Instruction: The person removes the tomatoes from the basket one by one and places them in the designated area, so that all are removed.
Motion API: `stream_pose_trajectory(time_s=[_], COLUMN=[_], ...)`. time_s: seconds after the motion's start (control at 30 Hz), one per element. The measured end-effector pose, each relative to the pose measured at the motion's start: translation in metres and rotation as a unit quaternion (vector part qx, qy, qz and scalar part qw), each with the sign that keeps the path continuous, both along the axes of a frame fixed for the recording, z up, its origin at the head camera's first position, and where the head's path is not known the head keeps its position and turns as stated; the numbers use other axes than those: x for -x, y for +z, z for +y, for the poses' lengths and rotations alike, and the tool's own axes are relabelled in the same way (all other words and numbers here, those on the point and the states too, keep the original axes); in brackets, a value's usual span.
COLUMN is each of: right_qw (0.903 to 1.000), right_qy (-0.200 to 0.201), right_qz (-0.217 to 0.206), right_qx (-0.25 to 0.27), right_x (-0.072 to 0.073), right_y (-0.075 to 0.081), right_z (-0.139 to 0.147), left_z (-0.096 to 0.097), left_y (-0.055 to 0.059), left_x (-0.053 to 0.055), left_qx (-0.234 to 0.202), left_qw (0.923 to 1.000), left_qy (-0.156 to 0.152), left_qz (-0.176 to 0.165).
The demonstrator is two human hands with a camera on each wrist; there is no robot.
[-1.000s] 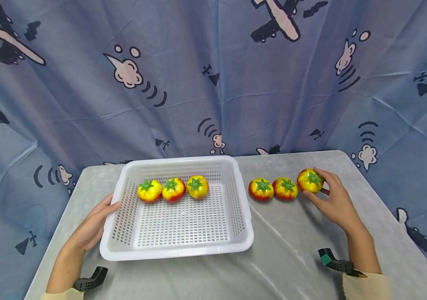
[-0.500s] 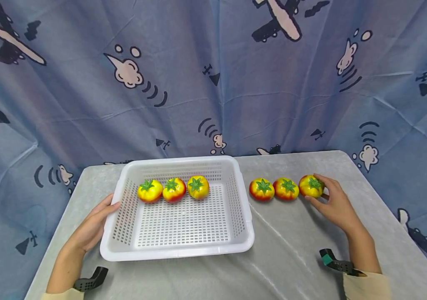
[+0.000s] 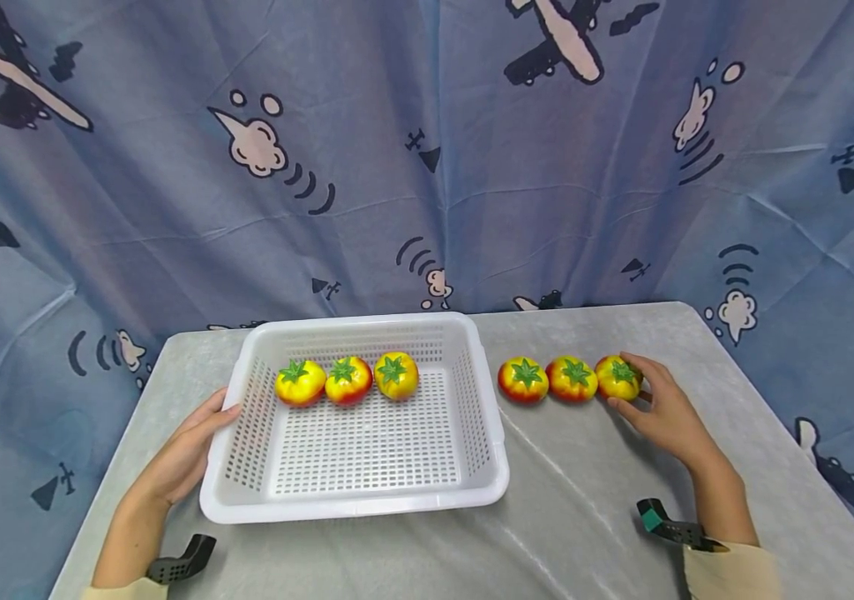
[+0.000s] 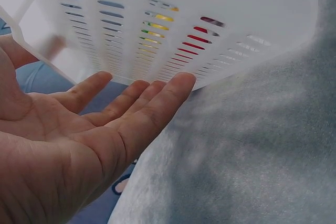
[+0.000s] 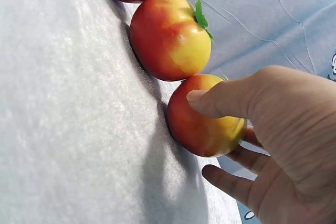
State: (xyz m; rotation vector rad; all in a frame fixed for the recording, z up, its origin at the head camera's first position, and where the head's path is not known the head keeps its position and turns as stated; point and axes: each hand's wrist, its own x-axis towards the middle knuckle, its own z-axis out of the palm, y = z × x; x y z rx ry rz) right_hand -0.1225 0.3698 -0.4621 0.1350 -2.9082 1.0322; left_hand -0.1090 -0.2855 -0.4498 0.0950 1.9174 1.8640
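On the table's right side, three red-and-yellow tomatoes with green star-shaped tops form a row: a left one point(image 3: 522, 381), a middle one point(image 3: 571, 379) and a right one point(image 3: 616, 377). My right hand point(image 3: 662, 410) holds the right tomato, thumb on the near side and fingers behind it; in the right wrist view this tomato point(image 5: 197, 129) touches its neighbour point(image 5: 170, 38). A white perforated basket point(image 3: 355, 504) stands left of the row. My left hand point(image 3: 185, 450) grips its left rim, thumb over the edge and fingers point(image 4: 152, 108) against the outer wall.
Inside the basket, near its back wall, three more tomatoes point(image 3: 347, 380) sit side by side. A grey cloth covers the table point(image 3: 561, 525). Behind the table's back edge hangs a blue curtain point(image 3: 367, 167) printed with planes.
The right tomato has come down and left with my right hand, and now sits against the middle one. My left hand and the basket have stayed put.
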Motion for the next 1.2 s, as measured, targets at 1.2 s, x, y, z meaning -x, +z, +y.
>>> stream_pose_trajectory(time_s=[1.2], right_qw=[0.9998], right_qy=[-0.017], right_qz=[0.004], right_qx=[-0.011], right_x=[0.0032], right_y=[0.0033], right_z=[-0.0063], left_z=[0.0029], left_y=[0.0026], left_x=[-0.0015], left_qx=[0.013], left_qw=[0.9999], left_qy=[0.007], left_qz=[0.003])
